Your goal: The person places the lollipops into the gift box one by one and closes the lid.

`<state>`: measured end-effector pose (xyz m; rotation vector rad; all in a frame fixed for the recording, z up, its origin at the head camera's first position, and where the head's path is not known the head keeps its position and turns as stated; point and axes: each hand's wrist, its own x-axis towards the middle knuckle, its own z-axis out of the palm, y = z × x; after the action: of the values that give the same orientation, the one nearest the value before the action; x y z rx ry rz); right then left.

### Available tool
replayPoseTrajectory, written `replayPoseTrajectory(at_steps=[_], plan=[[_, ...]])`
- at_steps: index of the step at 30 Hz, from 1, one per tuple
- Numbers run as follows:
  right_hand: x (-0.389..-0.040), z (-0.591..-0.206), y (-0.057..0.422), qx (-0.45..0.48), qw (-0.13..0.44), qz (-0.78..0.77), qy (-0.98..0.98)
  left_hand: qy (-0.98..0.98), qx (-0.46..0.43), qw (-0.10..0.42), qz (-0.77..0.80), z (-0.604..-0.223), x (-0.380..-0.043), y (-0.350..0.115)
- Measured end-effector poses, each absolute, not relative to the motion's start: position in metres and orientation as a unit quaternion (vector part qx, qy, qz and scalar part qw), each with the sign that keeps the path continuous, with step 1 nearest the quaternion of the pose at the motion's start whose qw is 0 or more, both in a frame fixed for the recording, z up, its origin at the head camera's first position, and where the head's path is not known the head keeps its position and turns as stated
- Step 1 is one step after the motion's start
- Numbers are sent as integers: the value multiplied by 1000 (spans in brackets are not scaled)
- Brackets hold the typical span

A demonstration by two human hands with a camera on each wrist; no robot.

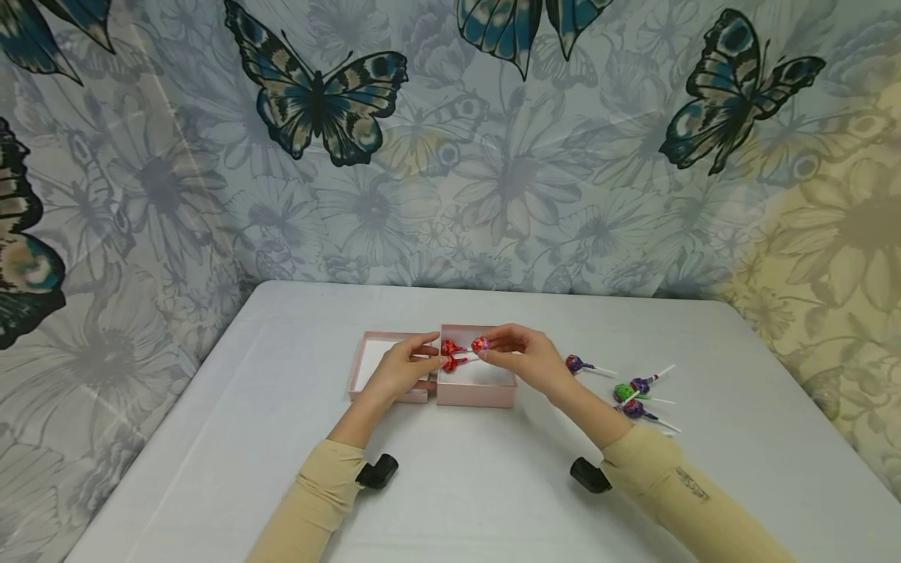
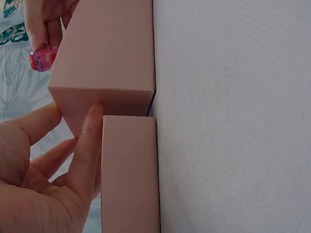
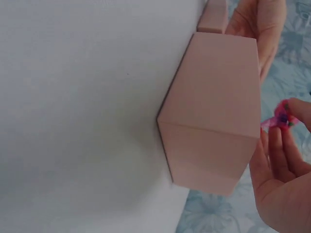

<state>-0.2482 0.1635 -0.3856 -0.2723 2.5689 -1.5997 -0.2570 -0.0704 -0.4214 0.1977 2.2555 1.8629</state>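
A pink box stands on the table with two red lollipops inside at its left. My left hand lies at the box's left side; in the left wrist view its extended fingers touch that side wall. Above the box's opening, my right hand pinches a red and pink lollipop by its wrapped head between thumb and fingertips. The right wrist view shows this lollipop just beyond the rim.
A shallower pink tray or lid, white inside, lies left of the box, partly under the left hand. Several lollipops, including a purple one and a green one, lie on the white table beside the right forearm.
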Motion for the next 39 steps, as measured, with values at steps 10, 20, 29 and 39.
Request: replayPoseTrajectory(at_steps=[10, 20, 29, 39], plan=[[-259, -387, 147, -209, 28, -386, 898, 756, 68, 108, 642, -421, -258, -70], [-274, -394, 131, -288, 72, -333, 895, 762, 67, 104, 636, -419, -256, -70], [-280, -399, 120, -311, 80, -273, 907, 756, 76, 110, 641, -421, -257, -71], [-281, -401, 116, -314, 73, -266, 909, 758, 71, 109, 640, -420, -257, -71]])
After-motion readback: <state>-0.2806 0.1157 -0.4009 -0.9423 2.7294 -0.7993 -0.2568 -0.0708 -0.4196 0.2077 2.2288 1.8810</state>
